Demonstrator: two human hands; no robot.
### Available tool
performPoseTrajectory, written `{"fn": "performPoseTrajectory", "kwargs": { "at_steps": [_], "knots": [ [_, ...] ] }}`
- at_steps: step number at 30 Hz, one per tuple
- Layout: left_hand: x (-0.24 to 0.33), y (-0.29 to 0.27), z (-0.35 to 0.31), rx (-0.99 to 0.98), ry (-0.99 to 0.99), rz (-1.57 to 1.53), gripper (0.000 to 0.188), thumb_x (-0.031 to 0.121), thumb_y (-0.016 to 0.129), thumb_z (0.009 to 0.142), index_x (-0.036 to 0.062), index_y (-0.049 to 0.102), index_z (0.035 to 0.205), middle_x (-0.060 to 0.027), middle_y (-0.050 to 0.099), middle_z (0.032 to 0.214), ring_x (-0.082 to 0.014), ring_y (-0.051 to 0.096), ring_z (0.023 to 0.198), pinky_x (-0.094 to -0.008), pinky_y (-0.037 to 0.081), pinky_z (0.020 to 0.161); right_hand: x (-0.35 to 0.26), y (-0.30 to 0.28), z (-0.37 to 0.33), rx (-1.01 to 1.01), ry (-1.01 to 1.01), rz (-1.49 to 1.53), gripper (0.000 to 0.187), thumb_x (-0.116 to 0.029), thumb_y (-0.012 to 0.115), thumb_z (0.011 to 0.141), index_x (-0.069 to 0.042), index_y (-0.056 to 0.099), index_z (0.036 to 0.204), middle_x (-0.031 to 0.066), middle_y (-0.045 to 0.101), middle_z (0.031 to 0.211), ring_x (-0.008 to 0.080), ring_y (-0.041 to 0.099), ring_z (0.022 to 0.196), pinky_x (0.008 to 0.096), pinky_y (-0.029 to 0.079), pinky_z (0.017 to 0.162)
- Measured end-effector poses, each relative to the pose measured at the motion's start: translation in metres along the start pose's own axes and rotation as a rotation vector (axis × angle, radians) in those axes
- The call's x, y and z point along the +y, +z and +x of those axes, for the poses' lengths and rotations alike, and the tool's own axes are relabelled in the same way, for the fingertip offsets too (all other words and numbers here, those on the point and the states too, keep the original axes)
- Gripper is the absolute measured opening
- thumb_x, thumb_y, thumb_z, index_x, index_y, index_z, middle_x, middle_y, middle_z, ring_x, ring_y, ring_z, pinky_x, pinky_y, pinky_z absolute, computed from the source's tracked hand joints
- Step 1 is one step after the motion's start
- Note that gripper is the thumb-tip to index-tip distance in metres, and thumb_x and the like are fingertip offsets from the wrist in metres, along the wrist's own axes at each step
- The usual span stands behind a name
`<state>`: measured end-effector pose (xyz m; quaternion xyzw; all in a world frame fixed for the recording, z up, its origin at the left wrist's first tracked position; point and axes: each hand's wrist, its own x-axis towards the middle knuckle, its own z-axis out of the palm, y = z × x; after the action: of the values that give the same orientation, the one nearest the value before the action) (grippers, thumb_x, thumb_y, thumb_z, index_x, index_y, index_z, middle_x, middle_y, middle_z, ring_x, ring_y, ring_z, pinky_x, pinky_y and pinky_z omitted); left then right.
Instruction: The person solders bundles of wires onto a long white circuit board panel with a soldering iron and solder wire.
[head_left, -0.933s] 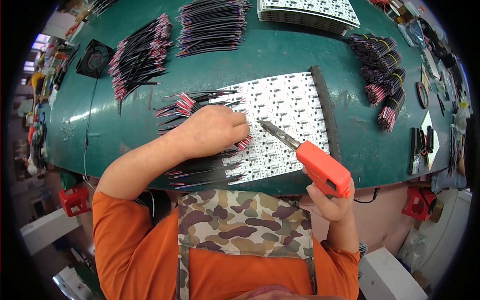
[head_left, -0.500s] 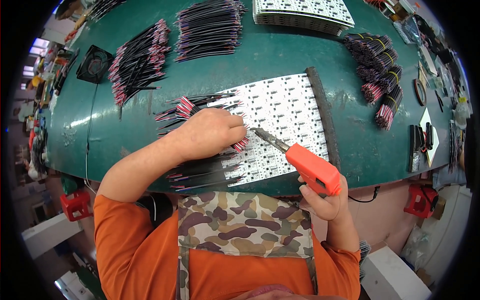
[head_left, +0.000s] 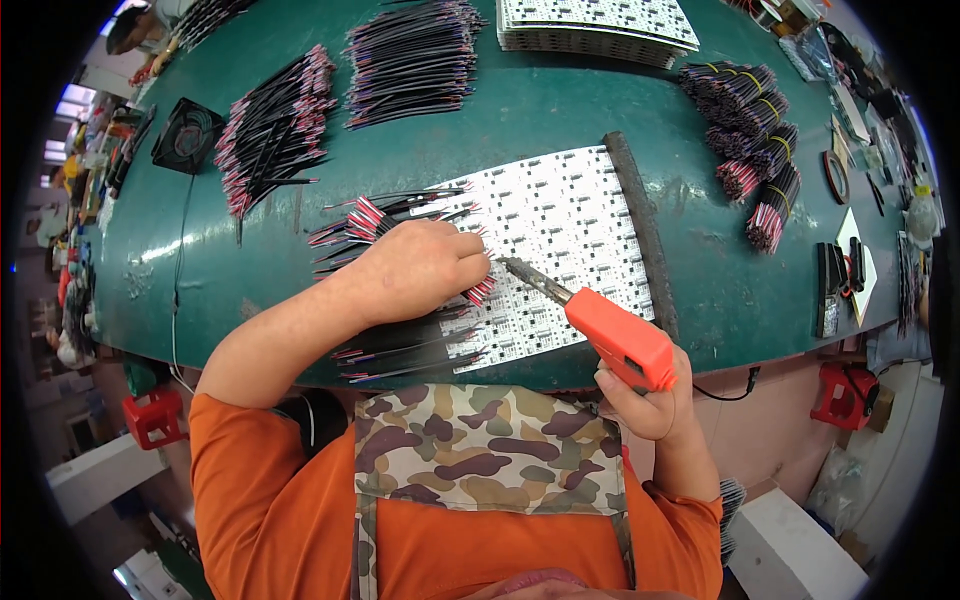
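My left hand (head_left: 425, 268) is closed on a bundle of black wires (head_left: 366, 220) with red and white ends, held over the left part of a white sheet of circuit boards (head_left: 560, 215). My right hand (head_left: 655, 408) grips a red soldering gun (head_left: 620, 338). Its dark, crusted tip points left and sits over the sheet, close to my left fingertips. Whether the tip touches a board or a wire is too small to tell. Loose black wires (head_left: 400, 362) lie along the sheet's left edge, with their ends on it. My fingers hide the pinched wire ends.
A dark bar (head_left: 640, 225) borders the sheet's right edge. Beyond lie two wire piles (head_left: 275, 125) (head_left: 410, 65) and a stack of board sheets (head_left: 598, 40). Tied wire bundles (head_left: 750, 130) lie at right, a small black fan (head_left: 188, 135) at left. Another person (head_left: 140, 35) sits far left.
Both hands and the soldering gun keep nearly the same place over the sheet. The whole view has shifted slightly, and more of the person at far left shows.
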<state>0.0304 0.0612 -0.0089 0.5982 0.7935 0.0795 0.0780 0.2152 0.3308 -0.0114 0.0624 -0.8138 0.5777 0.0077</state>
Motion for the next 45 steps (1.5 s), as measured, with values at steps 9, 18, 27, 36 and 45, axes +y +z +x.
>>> {"fn": "performPoseTrajectory", "kwargs": {
  "at_steps": [9,18,27,36,45],
  "knots": [
    [0.001,-0.007,-0.004,-0.011,-0.049,-0.022,0.015,0.011,0.061,0.077,0.0053,0.061,0.091,-0.0083,0.06,0.085,-0.0295,0.064,0.081,-0.04,0.053,0.072,-0.007,-0.005,-0.002,0.092,-0.057,0.018,0.034,-0.004,0.067,0.079,0.005,0.063,0.112,0.0144,0.071,0.096,0.023,0.07,0.088,0.0322,0.054,0.081],
    [-0.065,-0.099,-0.129,1.31,-0.365,-0.655,0.015,0.005,0.056,0.098,0.0001,0.063,0.11,-0.0013,0.058,0.078,-0.0121,0.054,0.07,-0.0268,0.044,0.064,-0.007,-0.002,-0.01,0.13,-0.013,0.134,0.039,-0.001,0.064,0.08,0.005,0.06,0.119,0.0128,0.07,0.104,0.0173,0.066,0.092,0.0318,0.051,0.084],
    [-0.075,-0.008,-0.163,1.435,-0.548,-0.98,0.018,0.013,0.063,0.097,0.0003,0.062,0.11,-0.005,0.066,0.085,-0.0133,0.063,0.078,-0.027,0.051,0.076,-0.015,0.013,-0.009,0.193,0.014,0.126,0.031,-0.006,0.067,0.078,0.005,0.066,0.107,0.0118,0.072,0.094,0.0181,0.068,0.083,0.03,0.052,0.077],
    [-0.065,-0.013,-0.155,1.291,-0.591,-1.015,0.026,0.015,0.068,0.094,0.0007,0.067,0.116,-0.0004,0.066,0.086,-0.0101,0.06,0.078,-0.0241,0.049,0.075,-0.015,0.016,-0.015,0.214,0.008,0.14,0.034,-0.007,0.067,0.079,0.005,0.064,0.11,0.0107,0.071,0.095,0.0138,0.063,0.074,0.028,0.051,0.071],
    [-0.058,-0.026,-0.114,1.145,-0.754,-0.398,0.02,0.013,0.077,0.085,0.0039,0.063,0.096,0.0018,0.057,0.073,-0.0074,0.054,0.067,-0.0275,0.045,0.06,-0.01,0.008,-0.018,0.222,-0.04,0.12,0.033,-0.003,0.067,0.079,0.006,0.063,0.11,0.0148,0.072,0.099,0.0205,0.069,0.085,0.031,0.053,0.079]
  ]
}}
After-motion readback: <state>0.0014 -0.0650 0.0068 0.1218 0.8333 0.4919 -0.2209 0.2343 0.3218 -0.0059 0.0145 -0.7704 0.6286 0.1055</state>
